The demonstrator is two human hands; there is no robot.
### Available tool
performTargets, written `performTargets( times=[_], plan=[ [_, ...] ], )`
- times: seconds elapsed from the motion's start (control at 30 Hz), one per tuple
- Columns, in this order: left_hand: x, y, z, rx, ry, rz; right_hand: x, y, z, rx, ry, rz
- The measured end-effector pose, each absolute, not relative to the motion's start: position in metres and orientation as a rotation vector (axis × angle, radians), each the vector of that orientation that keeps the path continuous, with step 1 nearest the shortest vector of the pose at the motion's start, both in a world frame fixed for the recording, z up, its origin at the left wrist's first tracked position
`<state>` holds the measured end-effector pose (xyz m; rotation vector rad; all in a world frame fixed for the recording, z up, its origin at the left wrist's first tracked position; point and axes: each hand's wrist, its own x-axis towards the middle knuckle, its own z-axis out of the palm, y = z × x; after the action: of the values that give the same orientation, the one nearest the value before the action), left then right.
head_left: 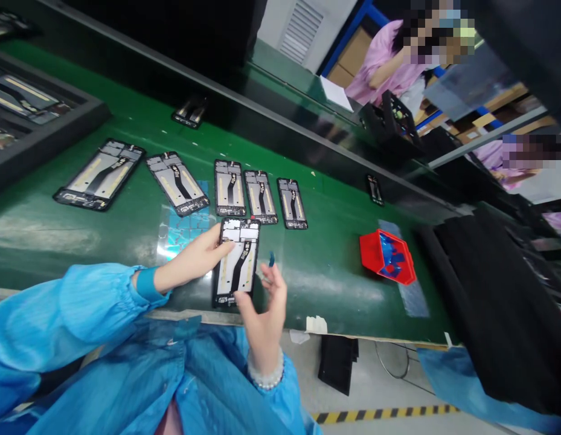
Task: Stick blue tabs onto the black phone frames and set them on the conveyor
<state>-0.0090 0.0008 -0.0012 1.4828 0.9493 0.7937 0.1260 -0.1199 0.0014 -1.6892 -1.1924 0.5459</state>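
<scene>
My left hand [208, 251] grips an opened phone [248, 266] by its left side, thumb over the upper part of its inner face. The phone is tilted up above the bench's front edge, showing a grey inside with a black ribbon cable. At its lower right is my right hand [266, 314], thumb close to the bottom edge; touching cannot be made out. A small blue piece of film [272, 258] sticks up at the right fingertips, the other fingers spread apart from the thumb. Beyond lie more opened phones [229, 187], [293, 202] and a sheet of blue stickers [183, 232].
On the green bench [325, 260], a red bin [373, 260] holds blue scraps. A dark foam tray [87, 118] with phones stands at the left. Black material [493, 302] covers the right side. Co-workers in pink [380, 51] sit beyond the ledge.
</scene>
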Motion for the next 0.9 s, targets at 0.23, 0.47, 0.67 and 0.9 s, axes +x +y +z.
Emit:
performTargets(
  times=[0.23,0.47,0.67,0.9],
  plan=[
    [-0.01,0.002,0.003,1.286,0.827,0.742,0.134,-0.063,0.013,-1.59,-1.032,0.653],
    [-0.011,0.001,0.006,1.243,0.795,0.716,0.117,-0.046,0.014,-1.65,-1.112,0.48],
    [-0.014,0.0,0.005,1.316,0.823,0.703,0.117,-0.042,0.016,-1.635,-1.205,0.367],
    [-0.013,0.0,0.007,1.344,0.848,0.688,0.116,-0.042,0.013,-1.636,-1.23,0.305]
  ],
)
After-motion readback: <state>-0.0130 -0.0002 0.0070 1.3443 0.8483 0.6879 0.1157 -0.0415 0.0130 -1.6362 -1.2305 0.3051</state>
